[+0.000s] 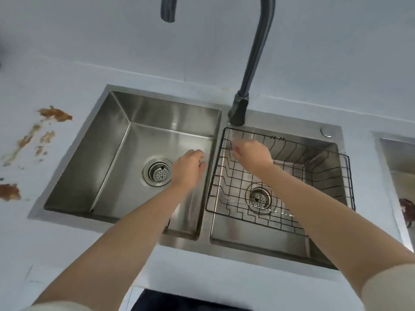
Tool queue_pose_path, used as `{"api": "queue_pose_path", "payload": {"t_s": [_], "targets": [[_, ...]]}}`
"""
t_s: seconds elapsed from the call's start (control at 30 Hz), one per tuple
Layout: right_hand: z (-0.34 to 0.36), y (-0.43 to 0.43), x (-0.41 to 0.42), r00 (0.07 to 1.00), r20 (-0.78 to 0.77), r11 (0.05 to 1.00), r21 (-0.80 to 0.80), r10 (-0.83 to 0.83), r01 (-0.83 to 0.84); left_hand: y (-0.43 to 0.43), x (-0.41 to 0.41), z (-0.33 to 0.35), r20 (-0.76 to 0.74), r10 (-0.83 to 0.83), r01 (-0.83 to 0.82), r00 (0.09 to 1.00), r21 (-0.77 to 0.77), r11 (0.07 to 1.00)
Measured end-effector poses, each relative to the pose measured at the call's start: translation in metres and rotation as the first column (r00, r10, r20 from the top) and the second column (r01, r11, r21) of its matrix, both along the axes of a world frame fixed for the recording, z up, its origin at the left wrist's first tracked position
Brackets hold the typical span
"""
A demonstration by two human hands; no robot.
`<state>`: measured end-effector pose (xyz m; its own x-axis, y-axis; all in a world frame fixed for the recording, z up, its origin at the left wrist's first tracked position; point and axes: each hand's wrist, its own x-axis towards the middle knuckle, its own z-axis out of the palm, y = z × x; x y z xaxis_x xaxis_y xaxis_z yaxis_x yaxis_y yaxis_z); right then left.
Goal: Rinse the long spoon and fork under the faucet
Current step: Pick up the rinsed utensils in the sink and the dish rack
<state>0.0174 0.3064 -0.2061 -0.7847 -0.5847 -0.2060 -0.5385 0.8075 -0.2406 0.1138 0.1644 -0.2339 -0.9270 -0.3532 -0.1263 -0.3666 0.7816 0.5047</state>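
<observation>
Here, two bare forearms reach over a steel double sink, where the fork lies flat in the black wire basket set in the right basin, its tines just left of the drain. Farther in, the left hand hovers over the left basin, fingers curled and blurred, while the right hand hangs above the basket's far-left corner, fingertips drawn together; whether either grips anything cannot be told. Beyond, the dark faucet arches overhead from behind the divider; the spoon cannot be made out.
</observation>
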Motion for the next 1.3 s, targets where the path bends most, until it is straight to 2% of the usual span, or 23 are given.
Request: {"api": "queue_pose_path", "payload": {"t_s": [0.07,0.17,0.3,0.43,0.63,0.8,1.07,1.23,1.3], "targets": [[-0.002,-0.035,-0.001,0.995,0.015,0.995,0.021,0.095,-0.095,-0.03,0.011,-0.006,0.07,0.079,-0.078,0.994,-0.019,0.997],[-0.021,-0.083,0.001,0.96,0.051,0.955,0.098,0.275,-0.279,-0.061,0.029,-0.024,0.242,0.112,-0.099,0.964,-0.067,0.993],[-0.066,-0.131,0.01,0.895,0.102,0.853,0.272,0.435,-0.445,-0.079,0.041,-0.057,0.471,0.09,-0.073,0.878,-0.054,0.996],[-0.108,-0.153,0.016,0.838,0.154,0.75,0.385,0.523,-0.539,-0.079,0.041,-0.093,0.566,0.026,-0.026,0.824,-0.008,1.0],[-0.147,-0.165,0.022,0.821,0.228,0.7,0.434,0.523,-0.567,-0.071,0.025,-0.132,0.617,-0.082,0.091,0.783,0.017,0.996],[-0.166,-0.166,0.021,0.814,0.225,0.691,0.438,0.535,-0.575,-0.068,0.021,-0.147,0.61,-0.083,0.091,0.788,0.017,0.996],[-0.172,-0.168,0.027,0.781,0.192,0.636,0.482,0.595,-0.603,-0.07,0.015,-0.149,0.605,-0.101,0.092,0.79,0.045,0.995],[-0.162,-0.17,0.029,0.806,0.249,0.627,0.521,0.538,-0.579,-0.079,0.014,-0.14,0.605,-0.12,0.135,0.787,0.02,0.991],[-0.15,-0.17,0.027,0.826,0.213,0.648,0.531,0.522,-0.546,-0.087,0.013,-0.129,0.609,-0.119,0.145,0.784,0.007,0.989]]}}
